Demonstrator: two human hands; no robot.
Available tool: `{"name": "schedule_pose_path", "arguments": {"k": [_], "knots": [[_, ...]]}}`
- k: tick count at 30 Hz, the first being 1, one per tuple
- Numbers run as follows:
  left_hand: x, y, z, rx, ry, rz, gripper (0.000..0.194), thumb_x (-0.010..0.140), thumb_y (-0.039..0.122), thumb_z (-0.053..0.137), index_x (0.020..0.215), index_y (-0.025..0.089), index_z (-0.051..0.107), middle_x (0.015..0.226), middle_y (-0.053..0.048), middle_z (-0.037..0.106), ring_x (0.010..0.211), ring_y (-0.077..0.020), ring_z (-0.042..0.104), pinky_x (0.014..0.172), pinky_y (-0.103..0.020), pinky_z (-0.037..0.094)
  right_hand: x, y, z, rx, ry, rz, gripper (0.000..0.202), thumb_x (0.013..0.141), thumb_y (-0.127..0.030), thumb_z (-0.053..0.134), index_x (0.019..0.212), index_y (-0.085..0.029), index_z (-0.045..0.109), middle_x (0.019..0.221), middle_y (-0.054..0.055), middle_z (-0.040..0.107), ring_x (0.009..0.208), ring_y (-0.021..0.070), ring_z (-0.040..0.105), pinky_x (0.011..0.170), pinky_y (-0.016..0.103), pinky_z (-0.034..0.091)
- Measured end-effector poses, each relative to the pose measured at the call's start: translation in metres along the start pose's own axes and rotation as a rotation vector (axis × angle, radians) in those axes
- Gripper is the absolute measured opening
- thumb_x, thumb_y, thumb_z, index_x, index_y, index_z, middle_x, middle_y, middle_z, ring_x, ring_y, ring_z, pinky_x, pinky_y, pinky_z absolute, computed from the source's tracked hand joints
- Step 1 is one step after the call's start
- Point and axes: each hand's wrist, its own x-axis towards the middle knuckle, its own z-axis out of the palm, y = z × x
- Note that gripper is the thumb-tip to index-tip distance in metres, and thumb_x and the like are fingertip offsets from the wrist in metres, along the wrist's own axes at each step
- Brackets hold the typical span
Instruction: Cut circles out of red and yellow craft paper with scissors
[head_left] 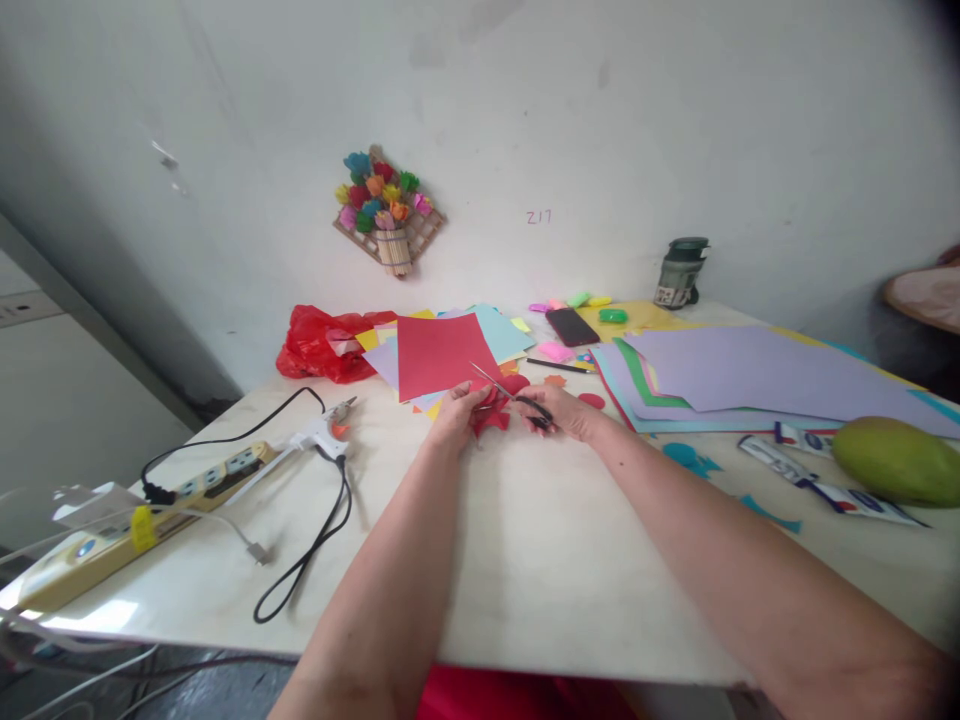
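Note:
My left hand (pixel 459 412) pinches a piece of red paper (pixel 491 420) over the middle of the table. Black-handled scissors (pixel 534 408) are in my right hand (pixel 559 410), their blades pointing up and left across the red paper. The blades look parted around its edge, though the exact contact is too small to tell. Just behind my hands lies a large red sheet (pixel 442 355) on top of other coloured sheets. A small red round piece (pixel 592 400) rests to the right of my right hand.
At the left are a glue gun (pixel 324 432), its looped cable and a power strip (pixel 142 530). A red plastic bag (pixel 319 345) sits behind. Stacked large sheets (pixel 765 370), a green mango (pixel 896 462), tubes (pixel 862 503), a phone (pixel 571 327) and a bottle (pixel 681 273) lie rightward.

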Motion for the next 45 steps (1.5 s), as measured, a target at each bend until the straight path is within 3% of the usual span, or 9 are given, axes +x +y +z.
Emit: {"name": "schedule_pose_path", "arguments": {"k": [29, 45], "knots": [[0.0015, -0.0012, -0.0022, 0.002, -0.003, -0.008, 0.027, 0.058, 0.025, 0.083, 0.07, 0.013, 0.062, 0.076, -0.009, 0.071, 0.066, -0.0198, 0.068, 0.067, -0.032, 0.055, -0.0035, -0.0057, 0.0015, 0.034, 0.005, 0.01, 0.041, 0.072, -0.055, 0.064, 0.067, -0.017, 0.052, 0.048, -0.003, 0.052, 0.036, 0.0062, 0.04, 0.034, 0.021, 0.024], [0.0021, -0.0009, -0.0027, 0.004, 0.009, -0.028, 0.023, 0.06, 0.022, 0.08, 0.072, 0.013, 0.063, 0.074, -0.01, 0.071, 0.064, -0.0203, 0.068, 0.06, -0.03, 0.053, -0.0039, -0.0075, 0.0028, 0.049, 0.011, 0.023, 0.036, 0.07, -0.048, 0.067, 0.063, -0.018, 0.048, 0.045, -0.004, 0.05, 0.035, 0.0061, 0.039, 0.033, 0.02, 0.022]]}}
